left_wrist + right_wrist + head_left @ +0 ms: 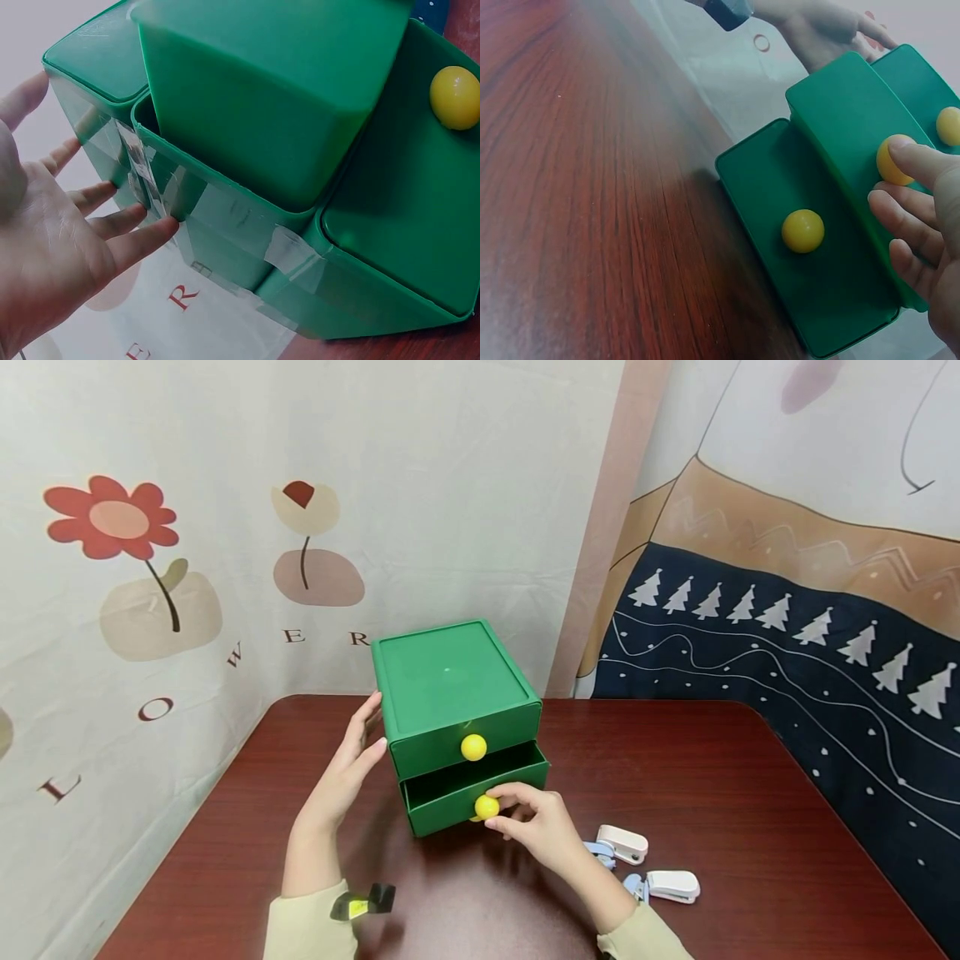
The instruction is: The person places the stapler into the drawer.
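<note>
A green drawer cabinet (pixel 450 672) with round yellow knobs stands on the table. Its middle drawer (pixel 442 810) is pulled partway out, while the top drawer (pixel 900 67) and bottom drawer (pixel 772 172) sit closed. Thumb and fingers of my right hand (pixel 543 827) pinch the middle drawer's yellow knob (pixel 487 807). My left hand (pixel 341 781) rests its extended fingers against the cabinet's left side. In the left wrist view clear tape (pixel 289 247) runs along that side. The bottom knob (pixel 803 231) shows whole only in the right wrist view.
Right of my right hand lie two small handheld items, one pinkish white (pixel 622 843) and one white (pixel 673 885), each with a light-blue part. They rest on the dark red wooden table (pixel 720 793). A printed curtain (pixel 465 485) hangs behind.
</note>
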### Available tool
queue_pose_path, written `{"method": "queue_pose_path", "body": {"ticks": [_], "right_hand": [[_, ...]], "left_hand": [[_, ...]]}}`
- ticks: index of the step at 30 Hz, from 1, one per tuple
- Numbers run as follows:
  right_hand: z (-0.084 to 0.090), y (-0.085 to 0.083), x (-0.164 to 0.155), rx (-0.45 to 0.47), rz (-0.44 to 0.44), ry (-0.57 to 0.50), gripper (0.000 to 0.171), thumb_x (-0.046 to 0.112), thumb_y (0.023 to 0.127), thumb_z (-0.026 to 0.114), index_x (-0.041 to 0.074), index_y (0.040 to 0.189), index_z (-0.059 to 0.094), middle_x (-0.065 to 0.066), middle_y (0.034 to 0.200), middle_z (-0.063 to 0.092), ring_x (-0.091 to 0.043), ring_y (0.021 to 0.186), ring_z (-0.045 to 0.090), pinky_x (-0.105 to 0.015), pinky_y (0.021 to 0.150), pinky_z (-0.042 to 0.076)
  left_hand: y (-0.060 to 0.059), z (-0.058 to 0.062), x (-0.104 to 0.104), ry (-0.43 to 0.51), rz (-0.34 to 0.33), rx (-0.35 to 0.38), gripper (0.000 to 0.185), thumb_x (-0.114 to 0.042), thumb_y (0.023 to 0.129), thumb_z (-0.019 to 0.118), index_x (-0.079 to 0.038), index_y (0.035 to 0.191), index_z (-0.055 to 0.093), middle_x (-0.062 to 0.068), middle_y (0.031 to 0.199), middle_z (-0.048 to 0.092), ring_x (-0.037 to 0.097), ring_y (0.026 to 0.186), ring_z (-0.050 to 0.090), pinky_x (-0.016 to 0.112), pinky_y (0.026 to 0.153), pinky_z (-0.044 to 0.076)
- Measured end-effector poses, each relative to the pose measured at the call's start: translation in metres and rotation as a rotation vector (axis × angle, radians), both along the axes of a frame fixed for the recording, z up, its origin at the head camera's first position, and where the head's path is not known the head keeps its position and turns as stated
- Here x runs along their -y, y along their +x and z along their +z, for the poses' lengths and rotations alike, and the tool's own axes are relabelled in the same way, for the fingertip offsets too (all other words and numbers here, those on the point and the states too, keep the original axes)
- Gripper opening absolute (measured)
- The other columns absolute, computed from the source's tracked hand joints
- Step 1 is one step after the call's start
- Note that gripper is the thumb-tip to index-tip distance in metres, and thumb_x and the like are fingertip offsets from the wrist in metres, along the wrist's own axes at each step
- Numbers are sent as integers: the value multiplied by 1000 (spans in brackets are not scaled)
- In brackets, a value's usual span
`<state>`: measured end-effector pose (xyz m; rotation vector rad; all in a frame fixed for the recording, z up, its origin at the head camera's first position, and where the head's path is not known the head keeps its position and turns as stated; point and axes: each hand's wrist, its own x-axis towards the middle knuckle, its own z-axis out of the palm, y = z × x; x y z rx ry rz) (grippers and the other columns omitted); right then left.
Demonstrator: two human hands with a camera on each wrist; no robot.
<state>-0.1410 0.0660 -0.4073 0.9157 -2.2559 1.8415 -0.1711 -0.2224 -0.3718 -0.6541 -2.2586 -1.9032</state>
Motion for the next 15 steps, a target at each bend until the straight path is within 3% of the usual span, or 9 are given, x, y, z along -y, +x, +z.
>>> {"method": "queue_pose_path", "body": {"ticks": [9, 15], "right_hand": [[-23, 0, -11, 6, 12, 27, 28, -1, 77, 77, 3, 103, 68, -11, 86, 70, -15, 54, 61, -30, 51, 52], [-25, 7, -18, -19, 29, 29, 27, 10, 78, 80, 9, 102, 69, -5, 87, 71, -11, 55, 61, -30, 49, 51]], "left_hand": [[0, 0, 0, 14, 6, 7, 58, -11, 103, 40, -17, 154, 13, 5, 155, 14, 27, 140, 12, 58, 105, 14], [1, 1, -1, 19, 6, 13, 58, -12, 103, 40, -16, 154, 13, 5, 155, 14, 27, 140, 12, 58, 105, 14]]}}
